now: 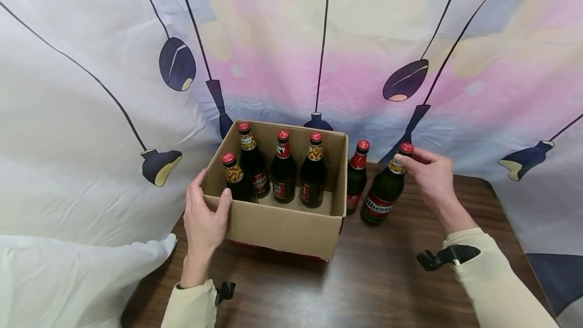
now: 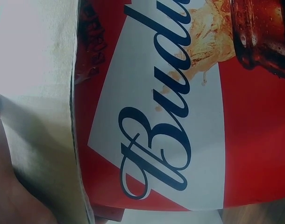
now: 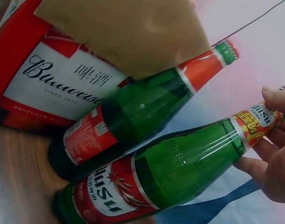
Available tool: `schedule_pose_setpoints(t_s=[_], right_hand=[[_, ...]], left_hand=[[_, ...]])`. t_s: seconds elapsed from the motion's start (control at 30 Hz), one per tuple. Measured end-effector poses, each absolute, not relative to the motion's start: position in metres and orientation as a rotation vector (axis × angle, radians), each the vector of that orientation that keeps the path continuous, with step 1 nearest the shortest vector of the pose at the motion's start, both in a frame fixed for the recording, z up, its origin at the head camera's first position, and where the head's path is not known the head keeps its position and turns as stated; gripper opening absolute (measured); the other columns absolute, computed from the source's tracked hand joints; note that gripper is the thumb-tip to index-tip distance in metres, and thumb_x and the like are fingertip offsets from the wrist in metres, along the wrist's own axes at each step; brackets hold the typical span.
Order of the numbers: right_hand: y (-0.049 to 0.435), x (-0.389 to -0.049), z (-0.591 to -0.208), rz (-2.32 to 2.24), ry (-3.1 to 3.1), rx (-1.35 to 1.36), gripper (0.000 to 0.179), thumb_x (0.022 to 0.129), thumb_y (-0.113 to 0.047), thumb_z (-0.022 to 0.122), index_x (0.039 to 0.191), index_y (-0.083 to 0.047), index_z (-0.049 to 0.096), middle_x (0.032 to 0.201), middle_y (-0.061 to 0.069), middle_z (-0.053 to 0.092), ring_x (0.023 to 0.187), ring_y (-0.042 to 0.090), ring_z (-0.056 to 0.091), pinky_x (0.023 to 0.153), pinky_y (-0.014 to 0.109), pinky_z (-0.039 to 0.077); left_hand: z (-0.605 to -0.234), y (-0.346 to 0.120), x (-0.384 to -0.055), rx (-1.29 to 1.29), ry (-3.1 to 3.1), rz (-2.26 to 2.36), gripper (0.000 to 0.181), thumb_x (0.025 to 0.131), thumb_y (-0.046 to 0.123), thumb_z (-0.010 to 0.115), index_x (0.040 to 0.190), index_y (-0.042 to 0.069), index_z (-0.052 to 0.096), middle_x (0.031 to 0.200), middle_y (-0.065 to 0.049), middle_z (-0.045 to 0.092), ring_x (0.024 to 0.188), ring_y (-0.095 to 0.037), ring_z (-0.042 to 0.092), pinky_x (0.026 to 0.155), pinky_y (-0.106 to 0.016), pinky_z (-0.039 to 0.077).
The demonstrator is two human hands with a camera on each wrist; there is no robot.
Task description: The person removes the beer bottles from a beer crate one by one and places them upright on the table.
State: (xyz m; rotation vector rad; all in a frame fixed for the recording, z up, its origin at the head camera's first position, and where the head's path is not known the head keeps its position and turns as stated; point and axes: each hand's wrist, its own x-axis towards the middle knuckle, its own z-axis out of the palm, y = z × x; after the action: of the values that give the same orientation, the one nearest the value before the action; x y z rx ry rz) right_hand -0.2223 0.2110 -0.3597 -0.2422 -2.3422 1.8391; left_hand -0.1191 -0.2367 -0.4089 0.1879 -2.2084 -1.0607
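Note:
An open cardboard box (image 1: 282, 224) stands on the table, its outer sides red and white with printed lettering (image 2: 166, 116) in the left wrist view. Several capped beer bottles (image 1: 283, 171) stand inside it. My left hand (image 1: 205, 216) grips the box's front left corner, thumb over the front flap and fingers along the left side. Right of the box, my right hand (image 1: 428, 173) pinches the neck of a green beer bottle (image 3: 189, 158) with a red label. Its base appears to rest on the table. Another green bottle (image 3: 142, 107) stands between it and the box.
The dark wooden table (image 1: 378, 277) extends in front of the box and to the right. A patterned cloth (image 1: 282, 54) hangs behind the table's far edge. White fabric (image 1: 82, 272) bunches up along the left side.

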Motion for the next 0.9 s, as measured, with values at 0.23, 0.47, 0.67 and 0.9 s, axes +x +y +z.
schedule_pose_setpoints(t_s=[0.23, 0.47, 0.67, 0.9], right_hand=[[0.205, -0.227, -0.376, 1.865, -2.292, -0.288, 0.051, 0.091, -0.023, 0.084, 0.136, -0.004, 0.072, 0.093, -0.022, 0.067, 0.089, 0.003, 0.059, 0.072, 0.014, 0.053], [0.202, -0.228, -0.375, 1.862, -2.326, -0.301, 0.057, 0.092, -0.031, 0.083, 0.141, -0.005, 0.068, 0.099, -0.019, 0.066, 0.096, 0.005, 0.058, 0.077, 0.012, 0.054], [0.2, -0.23, -0.376, 1.864, -2.331, -0.281, 0.055, 0.092, -0.031, 0.083, 0.14, -0.006, 0.069, 0.098, -0.02, 0.067, 0.095, 0.005, 0.06, 0.076, 0.013, 0.054], [0.198, -0.232, -0.38, 1.849, -2.324, -0.261, 0.053, 0.091, -0.032, 0.083, 0.137, -0.007, 0.072, 0.096, -0.019, 0.067, 0.094, 0.005, 0.059, 0.074, 0.014, 0.054]], left_hand=[[-0.409, -0.235, -0.117, 0.205, -2.214, -1.065, 0.068, 0.096, 0.03, 0.065, 0.156, 0.007, 0.046, 0.153, -0.022, 0.052, 0.136, -0.045, 0.054, 0.106, -0.069, 0.042], [-0.41, -0.236, -0.119, 0.195, -2.197, -1.061, 0.067, 0.096, 0.031, 0.066, 0.156, 0.008, 0.047, 0.152, -0.022, 0.053, 0.135, -0.046, 0.055, 0.104, -0.068, 0.042], [-0.41, -0.236, -0.119, 0.192, -2.19, -1.06, 0.068, 0.095, 0.031, 0.066, 0.156, 0.008, 0.048, 0.152, -0.022, 0.054, 0.134, -0.046, 0.056, 0.103, -0.068, 0.042], [-0.411, -0.236, -0.119, 0.197, -2.19, -1.065, 0.068, 0.095, 0.031, 0.066, 0.156, 0.008, 0.047, 0.153, -0.021, 0.053, 0.135, -0.046, 0.055, 0.104, -0.067, 0.042]])
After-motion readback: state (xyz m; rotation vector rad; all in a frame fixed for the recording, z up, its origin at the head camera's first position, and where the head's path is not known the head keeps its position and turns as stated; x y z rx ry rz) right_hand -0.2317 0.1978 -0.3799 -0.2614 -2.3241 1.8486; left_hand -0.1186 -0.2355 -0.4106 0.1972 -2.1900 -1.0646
